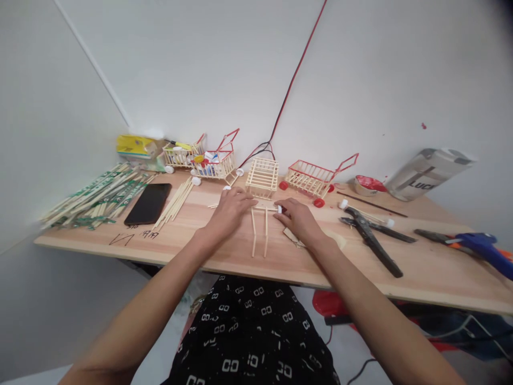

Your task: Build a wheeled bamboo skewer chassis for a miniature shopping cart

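Near the middle of the table, a small frame of thin wooden sticks lies with two bent legs pointing toward me. A crossbar joins the legs at the far end. My left hand is closed at the frame's left end, its fingertips partly hidden. At the right end, my right hand pinches a small white wheel on the crossbar. Just beyond both hands stands a slatted stick basket. Another white wheel shows behind my left hand.
Finished stick carts stand at the back left, and a red-trimmed cart at the back right. Loose sticks, a phone and wrapped chopsticks lie left. Black cutters, blue-handled pliers and a red-paint cup are right.
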Demonstrator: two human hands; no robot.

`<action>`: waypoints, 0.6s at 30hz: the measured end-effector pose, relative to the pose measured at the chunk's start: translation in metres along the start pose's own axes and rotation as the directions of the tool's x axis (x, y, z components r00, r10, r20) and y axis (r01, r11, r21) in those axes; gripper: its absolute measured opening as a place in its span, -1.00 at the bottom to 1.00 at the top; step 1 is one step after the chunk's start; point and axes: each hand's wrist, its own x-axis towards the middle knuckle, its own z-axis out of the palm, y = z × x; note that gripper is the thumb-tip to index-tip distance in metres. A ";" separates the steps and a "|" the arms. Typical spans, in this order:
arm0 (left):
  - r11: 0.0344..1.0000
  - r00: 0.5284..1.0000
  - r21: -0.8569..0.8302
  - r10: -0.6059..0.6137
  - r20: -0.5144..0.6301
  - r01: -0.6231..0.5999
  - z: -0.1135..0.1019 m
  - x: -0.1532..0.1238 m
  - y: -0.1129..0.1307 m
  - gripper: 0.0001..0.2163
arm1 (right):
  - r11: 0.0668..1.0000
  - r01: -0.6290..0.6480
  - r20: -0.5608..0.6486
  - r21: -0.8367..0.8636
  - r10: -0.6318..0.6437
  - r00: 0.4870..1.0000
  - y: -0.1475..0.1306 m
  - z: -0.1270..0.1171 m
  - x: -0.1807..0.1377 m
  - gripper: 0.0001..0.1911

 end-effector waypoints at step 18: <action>0.966 0.986 -0.223 -0.150 -0.066 0.132 -0.023 -0.073 0.051 -0.80 | 0.991 0.118 -0.034 0.060 -0.116 0.993 -0.036 -0.056 -0.040 -0.76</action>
